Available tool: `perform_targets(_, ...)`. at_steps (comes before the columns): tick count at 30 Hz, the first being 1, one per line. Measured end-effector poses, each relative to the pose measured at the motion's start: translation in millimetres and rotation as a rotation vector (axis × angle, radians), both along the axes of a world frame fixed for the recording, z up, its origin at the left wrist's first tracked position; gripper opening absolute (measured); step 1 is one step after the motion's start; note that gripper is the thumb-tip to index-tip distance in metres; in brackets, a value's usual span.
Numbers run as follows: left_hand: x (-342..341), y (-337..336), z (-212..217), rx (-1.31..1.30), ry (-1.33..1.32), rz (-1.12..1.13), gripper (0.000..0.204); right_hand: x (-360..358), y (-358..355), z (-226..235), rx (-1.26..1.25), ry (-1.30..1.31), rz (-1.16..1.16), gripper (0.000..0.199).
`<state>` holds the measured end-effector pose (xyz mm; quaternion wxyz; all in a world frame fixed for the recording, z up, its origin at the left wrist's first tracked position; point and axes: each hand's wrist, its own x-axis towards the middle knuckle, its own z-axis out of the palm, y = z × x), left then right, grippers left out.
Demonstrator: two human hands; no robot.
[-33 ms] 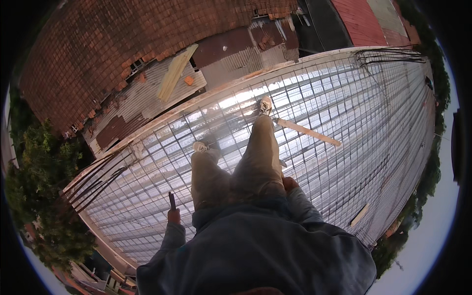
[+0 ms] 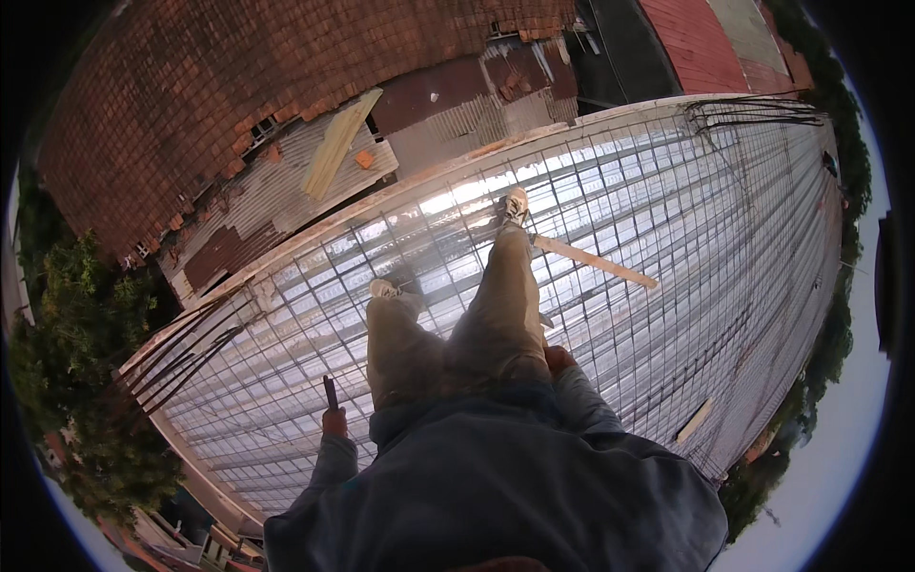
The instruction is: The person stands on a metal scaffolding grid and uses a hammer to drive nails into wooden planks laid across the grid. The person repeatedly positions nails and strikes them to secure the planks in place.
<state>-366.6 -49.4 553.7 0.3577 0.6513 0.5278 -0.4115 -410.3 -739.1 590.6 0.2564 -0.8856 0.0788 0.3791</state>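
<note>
Across the shiny metal deck (image 2: 453, 202), the wire grid (image 2: 610, 324) looks laid nearly edge to edge, with 2 wood strips (image 2: 596, 261) on it; what is left, I cannot tell. Out beside the left leg (image 2: 393, 348), the left hand (image 2: 334, 422) grips a dark bar (image 2: 330, 392). The right hand (image 2: 559, 358) is by the right thigh (image 2: 500, 324), near a metal piece (image 2: 545, 320); its grasp is unclear.

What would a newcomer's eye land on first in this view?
First, the dark steel-bar grid over shiny silver ribbed sheeting, stretching across the middle and right. Next, the large reddish-brown tiled roof at the upper left. Then the left hand, left of the tan-trousered legs, gripping a slim dark rod-like object.
</note>
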Motion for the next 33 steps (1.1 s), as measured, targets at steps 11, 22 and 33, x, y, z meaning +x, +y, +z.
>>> perform_targets(11,141,-270,31,-0.077,-0.146,0.154,0.014,79,-224,-61,-0.108,-0.016,0.017,0.017)
perform_targets(22,177,-446,24,-0.057,-0.245,-0.296,0.031,256,-320,67,0.188,0.457,-1.135,0.032)
perform_targets(33,242,-382,-13,-0.045,-0.363,-0.110,0.025,227,-316,18,0.177,0.370,-0.807,0.036)
